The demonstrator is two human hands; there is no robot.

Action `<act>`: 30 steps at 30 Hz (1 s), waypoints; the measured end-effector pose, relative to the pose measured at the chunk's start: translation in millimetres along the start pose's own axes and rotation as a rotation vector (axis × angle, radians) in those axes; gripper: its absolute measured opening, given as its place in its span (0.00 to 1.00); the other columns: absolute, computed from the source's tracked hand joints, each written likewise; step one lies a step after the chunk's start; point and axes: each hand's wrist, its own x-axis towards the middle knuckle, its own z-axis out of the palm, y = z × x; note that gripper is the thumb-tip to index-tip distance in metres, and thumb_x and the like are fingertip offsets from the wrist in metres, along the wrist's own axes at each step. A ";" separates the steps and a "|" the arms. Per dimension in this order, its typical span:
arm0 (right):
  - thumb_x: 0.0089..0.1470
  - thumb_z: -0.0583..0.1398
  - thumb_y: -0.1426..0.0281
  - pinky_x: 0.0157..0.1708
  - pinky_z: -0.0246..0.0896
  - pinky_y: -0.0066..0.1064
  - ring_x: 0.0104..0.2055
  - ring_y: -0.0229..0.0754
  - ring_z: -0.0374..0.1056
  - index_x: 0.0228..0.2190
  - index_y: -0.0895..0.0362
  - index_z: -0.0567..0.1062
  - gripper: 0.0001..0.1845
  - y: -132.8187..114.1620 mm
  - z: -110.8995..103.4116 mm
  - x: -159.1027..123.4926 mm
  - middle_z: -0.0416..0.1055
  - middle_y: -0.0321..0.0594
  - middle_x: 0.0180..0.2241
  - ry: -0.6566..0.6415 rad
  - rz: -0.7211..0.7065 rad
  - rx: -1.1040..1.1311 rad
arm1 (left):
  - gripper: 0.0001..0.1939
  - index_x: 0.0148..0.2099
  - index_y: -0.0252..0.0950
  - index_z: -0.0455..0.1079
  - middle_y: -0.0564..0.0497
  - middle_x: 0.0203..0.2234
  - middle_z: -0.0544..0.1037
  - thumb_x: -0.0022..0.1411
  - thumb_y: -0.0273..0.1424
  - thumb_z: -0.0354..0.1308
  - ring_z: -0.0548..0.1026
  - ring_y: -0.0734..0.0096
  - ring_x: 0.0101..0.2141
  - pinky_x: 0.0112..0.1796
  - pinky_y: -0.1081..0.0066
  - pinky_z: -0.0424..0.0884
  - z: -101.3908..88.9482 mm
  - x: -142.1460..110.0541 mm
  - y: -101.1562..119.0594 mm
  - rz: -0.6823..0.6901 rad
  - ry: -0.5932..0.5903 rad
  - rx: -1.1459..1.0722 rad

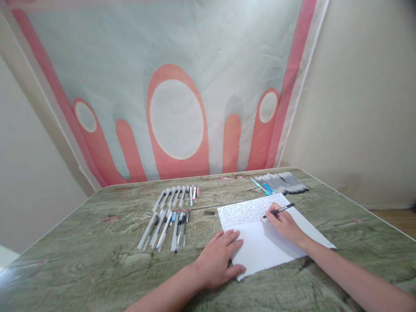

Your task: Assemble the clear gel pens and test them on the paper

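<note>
A white sheet of paper (256,255) lies at a slant on the table, its upper part filled with rows of small handwriting. My right hand (284,225) rests on the sheet, fingers closed round a dark pen (285,209). The pen's tip meets the paper close to the lower written lines. At the sheet's left edge my left hand (219,260) lies flat with its fingers spread, fingertips and thumb on the paper. Just beyond the sheet's upper left corner is a small dark pen cap (209,212).
Left of the paper, pens and clear pen parts lie in a back row (175,196) and a front row (164,229). Many thin pens or refills (282,183) are lined up behind the sheet, beside blue pens (262,185). The wood-patterned table (81,251) meets a printed backdrop (177,117).
</note>
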 end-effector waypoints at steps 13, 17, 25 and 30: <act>0.49 0.50 0.65 0.25 0.51 0.29 0.23 0.37 0.57 0.21 0.55 0.62 0.09 -1.1 -0.9 -0.7 0.60 0.31 0.18 -0.019 -0.001 -0.025 | 0.31 0.59 0.40 0.50 0.47 0.58 0.52 0.56 0.47 0.46 0.50 0.60 0.57 0.56 0.58 0.44 0.5 0.0 -0.9 0.004 0.002 0.006; 0.50 0.50 0.65 0.25 0.51 0.29 0.23 0.37 0.57 0.21 0.54 0.61 0.09 -1.2 -0.5 -0.4 0.58 0.31 0.18 0.010 0.008 -0.046 | 0.31 0.59 0.40 0.50 0.47 0.58 0.52 0.56 0.47 0.46 0.50 0.60 0.57 0.56 0.58 0.43 0.2 0.0 -1.1 0.005 0.005 0.007; 0.50 0.49 0.65 0.24 0.51 0.28 0.23 0.36 0.56 0.21 0.55 0.60 0.09 -0.3 0.2 0.8 0.58 0.31 0.18 0.015 -0.016 -0.058 | 0.31 0.59 0.40 0.50 0.46 0.58 0.52 0.56 0.46 0.47 0.51 0.59 0.57 0.56 0.58 0.44 -0.2 0.0 0.2 0.010 0.008 -0.010; 0.50 0.49 0.65 0.25 0.51 0.29 0.23 0.37 0.57 0.22 0.55 0.60 0.09 2.8 0.8 0.8 0.59 0.32 0.18 0.007 -0.020 -0.053 | 0.31 0.59 0.40 0.50 0.46 0.58 0.52 0.56 0.46 0.47 0.50 0.59 0.57 0.56 0.58 0.43 -0.6 -0.1 0.0 0.010 0.013 -0.018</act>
